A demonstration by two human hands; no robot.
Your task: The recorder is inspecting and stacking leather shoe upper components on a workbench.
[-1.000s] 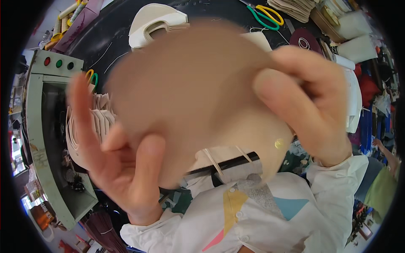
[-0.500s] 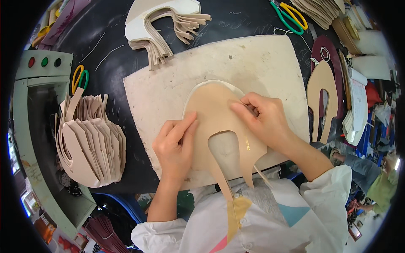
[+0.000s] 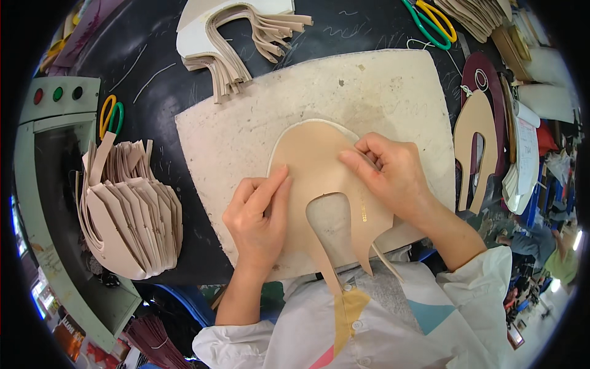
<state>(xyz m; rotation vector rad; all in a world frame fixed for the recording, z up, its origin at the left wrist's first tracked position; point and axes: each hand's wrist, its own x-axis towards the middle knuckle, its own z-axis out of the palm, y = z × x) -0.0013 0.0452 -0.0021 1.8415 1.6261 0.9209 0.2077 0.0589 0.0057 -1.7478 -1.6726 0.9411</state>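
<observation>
A tan U-shaped shoe upper piece [image 3: 312,161] lies on a pale work board [image 3: 393,86], its rounded end away from me and its legs reaching over the near edge. A white edge shows along its curved rim. My left hand [image 3: 257,212] pinches its left side between thumb and forefinger. On the upper right rim, my right hand [image 3: 388,172] presses with its thumb on top and its fingers curled at the edge. Something thin and dark may sit in those fingers, too small to make out. A narrow light stick or strip [image 3: 386,261] pokes out under the right leg.
A stack of beige pieces [image 3: 135,221] stands at left beside green-and-yellow scissors [image 3: 110,117]. More stacked uppers [image 3: 230,55] lie at the far side. A second pair of scissors [image 3: 430,24] rests far right, near a tan template [image 3: 476,132]. A control box [image 3: 58,93] is at left.
Both hands keep nearly the same hold on the upper piece. The view has shifted slightly, and the right hand has barely moved along the rim.
</observation>
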